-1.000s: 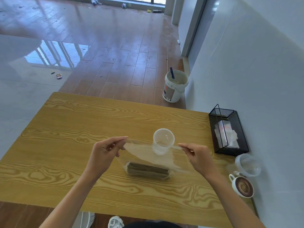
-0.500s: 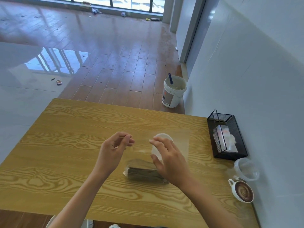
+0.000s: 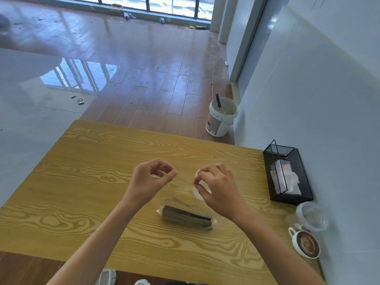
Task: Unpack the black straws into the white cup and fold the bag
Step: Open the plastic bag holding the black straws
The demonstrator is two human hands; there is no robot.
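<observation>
Head view: both hands raised over the counter (image 3: 86, 182), mid-frame. Left hand (image 3: 151, 179) w/ fingers curled in, thumb and forefinger tips meeting; right hand (image 3: 218, 188) likewise curled, fingertips pinched together. A clear, filmy bag (image 3: 181, 189) stretches faintly between them; each hand seems to pinch an edge of it, though the film is nearly invisible, so can't tell for sure. The bag's lower part lies on the counter just below the hands, wrapped round a flat, oblong bundle of black straws (image 3: 186, 217), lying lengthwise, tilted slightly down to the right. White cup (image 3: 198, 192), round and translucent plastic, stands right behind the right hand, mostly hidden by it. Counter is yellow wood-grain laminate, smooth. Right edge of frame: black wire-mesh box (image 3: 287, 173), rectangular, w/ white packets inside; below it a clear round plastic lid (image 3: 311, 215) and a white mug (image 3: 306, 244) w/ brown swirl on top. Upper centre-right, on the plank floor, a white bucket (image 3: 221, 118).
</observation>
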